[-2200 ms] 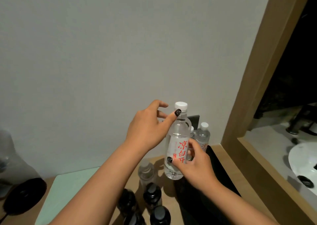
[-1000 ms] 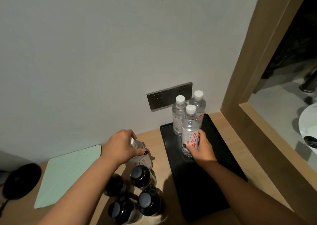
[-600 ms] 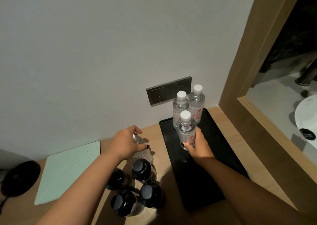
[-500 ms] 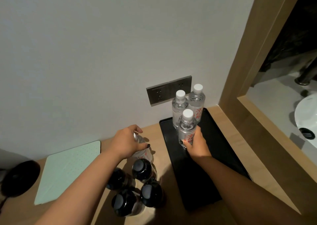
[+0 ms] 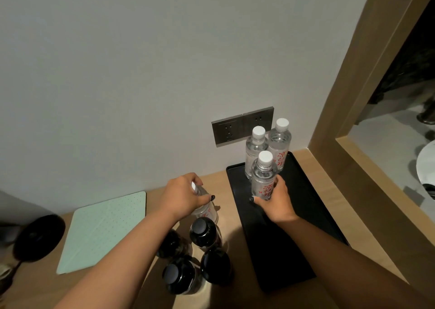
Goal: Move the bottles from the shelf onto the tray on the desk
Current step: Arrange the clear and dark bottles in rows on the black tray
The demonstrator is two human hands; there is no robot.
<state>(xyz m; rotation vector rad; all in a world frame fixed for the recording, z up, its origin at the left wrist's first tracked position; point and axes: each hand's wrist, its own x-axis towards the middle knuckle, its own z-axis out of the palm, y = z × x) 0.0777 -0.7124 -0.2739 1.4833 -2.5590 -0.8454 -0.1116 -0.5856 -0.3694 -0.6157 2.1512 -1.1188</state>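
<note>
On a wooden bench (image 5: 313,167) set against a pale wall, a person works with both hands among a cluster of bottles. The right hand (image 5: 276,202) grips a clear water bottle (image 5: 263,179) with a white cap and red lettering, fingers (image 5: 275,186) wrapped round its lower half, holding it upright over the far end of a black tray (image 5: 282,249). Whether its base touches the tray cannot be told, as the hand hides it. Just behind it, two more clear bottles stand upright side by side at the tray's far end: the left one (image 5: 254,148) and the right one (image 5: 280,141), close to the wall.

The left hand (image 5: 182,196) clasps the top of a fourth clear bottle (image 5: 207,211), which stands on the bench just left of the tray; the fingers curl over its cap and neck. In front of that bottle stand four dark bottles with black caps (image 5: 203,233), bunched together on the bench beside the tray.

A grey double wall socket (image 5: 235,129) sits on the wall behind the tray. Further left on the bench lies a pale green dotted mat (image 5: 103,228), and beyond it a round black object (image 5: 38,237). A wooden frame (image 5: 348,96) rises at the right.
</note>
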